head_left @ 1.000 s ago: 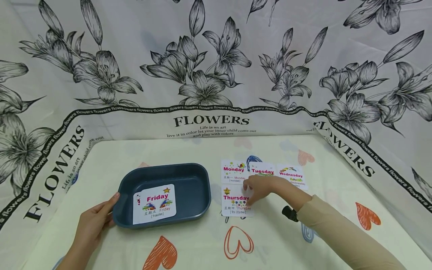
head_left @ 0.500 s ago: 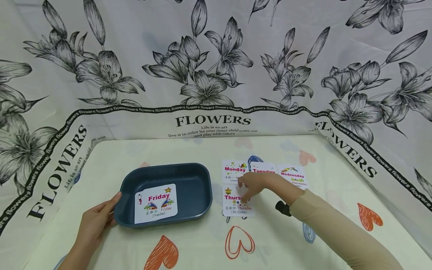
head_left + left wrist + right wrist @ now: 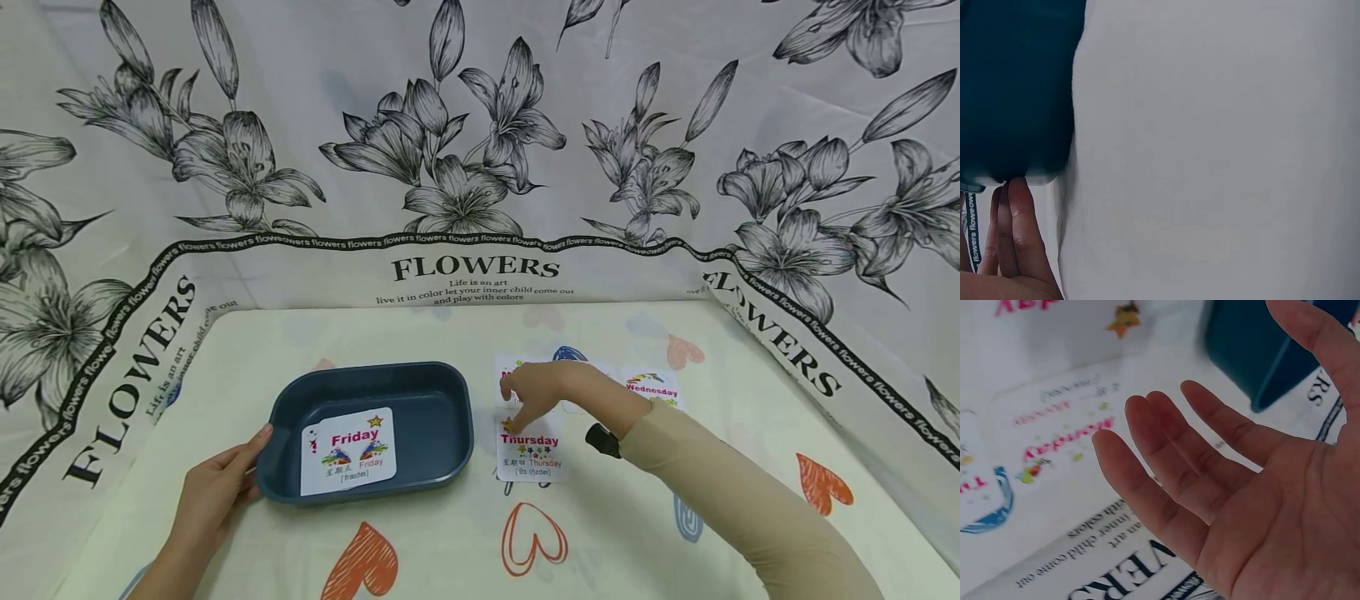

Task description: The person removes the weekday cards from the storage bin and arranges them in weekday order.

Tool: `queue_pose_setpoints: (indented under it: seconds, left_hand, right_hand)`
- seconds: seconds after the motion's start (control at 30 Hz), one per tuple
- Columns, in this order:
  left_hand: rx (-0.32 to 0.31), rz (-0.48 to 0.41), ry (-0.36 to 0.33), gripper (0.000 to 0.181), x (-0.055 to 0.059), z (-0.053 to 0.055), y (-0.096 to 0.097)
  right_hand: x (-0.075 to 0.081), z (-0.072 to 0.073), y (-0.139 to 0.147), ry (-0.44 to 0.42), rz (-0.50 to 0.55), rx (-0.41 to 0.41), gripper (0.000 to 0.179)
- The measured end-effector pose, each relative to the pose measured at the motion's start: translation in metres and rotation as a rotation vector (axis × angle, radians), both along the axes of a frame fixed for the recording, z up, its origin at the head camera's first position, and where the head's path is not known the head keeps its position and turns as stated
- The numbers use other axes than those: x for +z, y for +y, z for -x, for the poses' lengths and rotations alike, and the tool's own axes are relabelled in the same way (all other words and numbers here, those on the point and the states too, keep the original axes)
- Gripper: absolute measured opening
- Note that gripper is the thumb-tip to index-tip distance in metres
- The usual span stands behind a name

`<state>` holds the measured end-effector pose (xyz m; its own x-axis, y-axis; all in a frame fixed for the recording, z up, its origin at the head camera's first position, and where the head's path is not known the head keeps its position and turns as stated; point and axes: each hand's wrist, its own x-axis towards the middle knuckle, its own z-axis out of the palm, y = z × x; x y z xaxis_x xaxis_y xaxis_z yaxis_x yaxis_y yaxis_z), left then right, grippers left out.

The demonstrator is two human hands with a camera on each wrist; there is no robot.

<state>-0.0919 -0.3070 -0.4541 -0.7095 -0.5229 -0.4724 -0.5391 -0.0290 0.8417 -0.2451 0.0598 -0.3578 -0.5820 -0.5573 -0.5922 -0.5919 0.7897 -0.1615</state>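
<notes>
A dark blue tray [image 3: 442, 433] stands on the left half of the table, with a Friday card [image 3: 348, 454] leaning inside it. My left hand [image 3: 210, 492] holds the tray's left end, thumb at the rim and fingers against the outer wall. Over the cards on the right hovers my right hand [image 3: 547, 387], fingers spread and loosely bent with nothing in them. Below it lies the Thursday card [image 3: 528, 458]. It mostly covers the Monday card [image 3: 506, 362] in the head view; the right wrist view shows that Monday card [image 3: 1063, 425] plainly. The Tuesday card [image 3: 971, 469] is largely hidden; the Wednesday card [image 3: 651, 385] shows partly.
A pale tablecloth [image 3: 420, 550] printed with hearts covers the table. Behind and at both sides hangs a white flower-printed curtain [image 3: 360, 208] with lettering. A small black object [image 3: 603, 441] sits at the right wrist.
My right hand has moved left and slightly away, from the Tuesday and Thursday cards to over the Monday card. More of the Thursday card shows. The left hand and tray stay put.
</notes>
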Motion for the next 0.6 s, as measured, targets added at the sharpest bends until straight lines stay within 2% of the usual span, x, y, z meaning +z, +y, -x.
queue_pose_setpoints:
  seconds: [0.33,0.47,0.6]
  left_hand:
    - [0.008,0.006,0.007,0.086,0.001,0.000,0.001]
    - [-0.003,0.014,0.001,0.088,0.001,0.000,0.001]
    - [-0.005,0.018,-0.008,0.089,0.002,0.000,0.001]
  right_hand:
    - [0.034,-0.003,-0.041,0.050,-0.004,0.115,0.060]
    - [0.038,-0.005,-0.054,0.070,-0.014,0.145,0.060]
    - [0.036,-0.005,-0.071,0.079,-0.009,0.183,0.062]
